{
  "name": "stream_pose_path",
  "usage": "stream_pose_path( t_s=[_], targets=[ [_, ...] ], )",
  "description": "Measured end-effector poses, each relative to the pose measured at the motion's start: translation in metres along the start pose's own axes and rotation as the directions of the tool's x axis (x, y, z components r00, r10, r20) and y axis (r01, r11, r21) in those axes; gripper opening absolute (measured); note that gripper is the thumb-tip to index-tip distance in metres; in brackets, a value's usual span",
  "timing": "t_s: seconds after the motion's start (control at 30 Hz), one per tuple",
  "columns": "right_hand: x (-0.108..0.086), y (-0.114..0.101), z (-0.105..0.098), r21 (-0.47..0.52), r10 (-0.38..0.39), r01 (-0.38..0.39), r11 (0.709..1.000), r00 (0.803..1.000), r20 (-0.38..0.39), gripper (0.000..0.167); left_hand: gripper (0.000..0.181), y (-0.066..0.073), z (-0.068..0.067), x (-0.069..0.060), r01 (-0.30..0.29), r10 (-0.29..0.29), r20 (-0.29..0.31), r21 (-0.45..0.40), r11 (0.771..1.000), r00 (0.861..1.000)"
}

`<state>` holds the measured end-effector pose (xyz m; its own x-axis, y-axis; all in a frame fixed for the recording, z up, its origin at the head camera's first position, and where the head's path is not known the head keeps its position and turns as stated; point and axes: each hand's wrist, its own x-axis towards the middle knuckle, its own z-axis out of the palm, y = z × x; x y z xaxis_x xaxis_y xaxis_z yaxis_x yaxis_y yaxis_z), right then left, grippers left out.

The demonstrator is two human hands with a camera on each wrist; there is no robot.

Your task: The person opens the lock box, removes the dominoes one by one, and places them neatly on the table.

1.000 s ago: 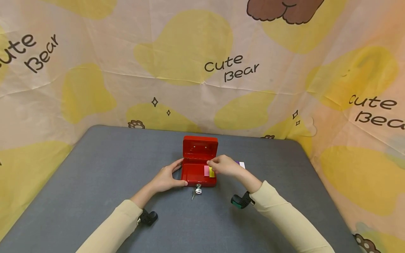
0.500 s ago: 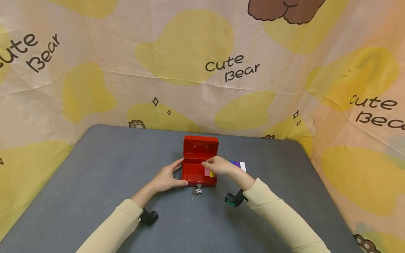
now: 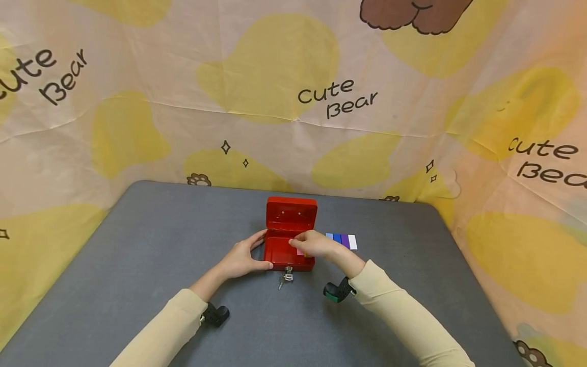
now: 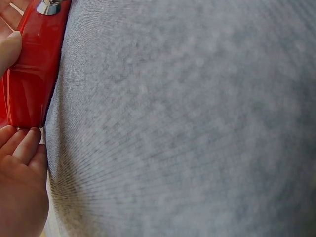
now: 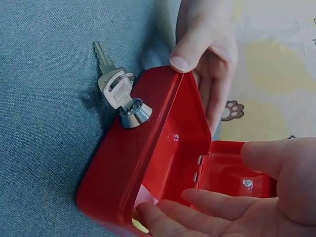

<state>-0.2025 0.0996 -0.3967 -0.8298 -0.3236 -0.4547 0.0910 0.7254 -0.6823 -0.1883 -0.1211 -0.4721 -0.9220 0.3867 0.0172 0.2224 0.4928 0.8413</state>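
A red cash box stands on the table with its lid raised. My left hand holds it at the left, thumb on the front rim and fingers against the side. My right hand reaches over the box's right part. In the right wrist view its fingers are nearly straight and dip inside, the thumb well apart. A pink slip and a yellow slip lie inside by those fingertips, mostly covered. A key sits in the front lock, with another on its ring.
To the right of the box, a row of light blue, blue, purple and white strips lies on the grey table. A printed cloth hangs behind the table and along its sides.
My right hand has moved left and slightly nearer me, deeper over the box, covering more of the pink and yellow slips. More of the coloured strips at right now shows. My left hand stays put.
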Motion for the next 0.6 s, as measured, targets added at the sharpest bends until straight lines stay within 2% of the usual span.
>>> stream_pose_path(
  t_s=[0.23, 0.5, 0.6],
  targets=[
    [0.0007, -0.0001, 0.0029, 0.014, -0.009, 0.009, 1.000, 1.000, 0.025, 0.042, 0.090, -0.0022, 0.0014, 0.0009, 0.020, -0.020, 0.006, -0.002, 1.000, 1.000],
    [0.0036, 0.0010, 0.0066, 0.040, -0.058, 0.056, 0.998, 0.998, 0.039, 0.045, 0.089, -0.0032, 0.0020, 0.0013, 0.012, -0.012, -0.001, 0.001, 1.000, 1.000],
    [0.0036, 0.0014, 0.0069, 0.053, -0.079, 0.077, 0.996, 0.996, 0.041, 0.045, 0.090, -0.0027, 0.0018, 0.0012, 0.025, -0.025, -0.002, 0.003, 1.000, 1.000]
  ],
)
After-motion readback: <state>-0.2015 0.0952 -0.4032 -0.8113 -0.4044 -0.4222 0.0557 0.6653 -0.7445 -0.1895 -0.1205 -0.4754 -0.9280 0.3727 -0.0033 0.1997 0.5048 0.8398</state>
